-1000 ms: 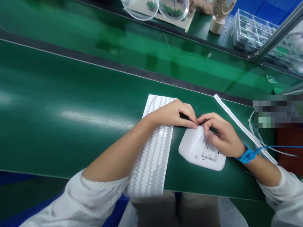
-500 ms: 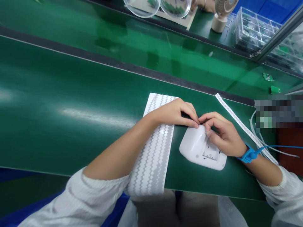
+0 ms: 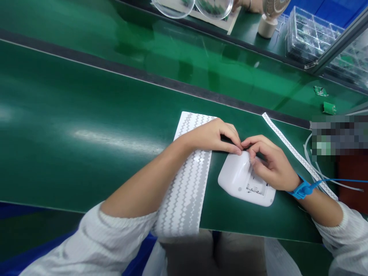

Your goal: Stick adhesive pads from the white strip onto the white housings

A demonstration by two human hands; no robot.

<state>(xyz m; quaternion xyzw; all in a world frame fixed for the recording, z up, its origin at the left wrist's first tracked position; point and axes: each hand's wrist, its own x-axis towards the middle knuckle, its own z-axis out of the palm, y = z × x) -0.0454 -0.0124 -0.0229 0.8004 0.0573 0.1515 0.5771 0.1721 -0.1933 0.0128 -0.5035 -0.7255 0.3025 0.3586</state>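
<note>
A white plastic device (image 3: 234, 177) with rounded corners lies on the green bench, a recessed panel with small printed marks facing up. My left hand (image 3: 220, 136) is closed at its far edge, thumb pressed on the casing. From the other side, my right hand (image 3: 266, 163) curls its fingers round the same edge, thumb over the recess. The fingertips of both hands nearly meet there; anything small between them is hidden. Under my left forearm lies a white sheet (image 3: 188, 191) with rows of grey scalloped marks. A blue wrist strap (image 3: 301, 188) circles my right wrist.
A narrow patterned strip (image 3: 287, 145) and clear tubing (image 3: 309, 157) lie right of my hand. Small green circuit boards (image 3: 320, 91) sit at the far right. Beyond the ledge are a small fan (image 3: 267, 25), clear compartment boxes (image 3: 307, 38) and another person's hand (image 3: 253, 5).
The view has shifted very slightly. Both hands stay in the same place on the white device. The small circuit boards at the far right have moved a little to the left.
</note>
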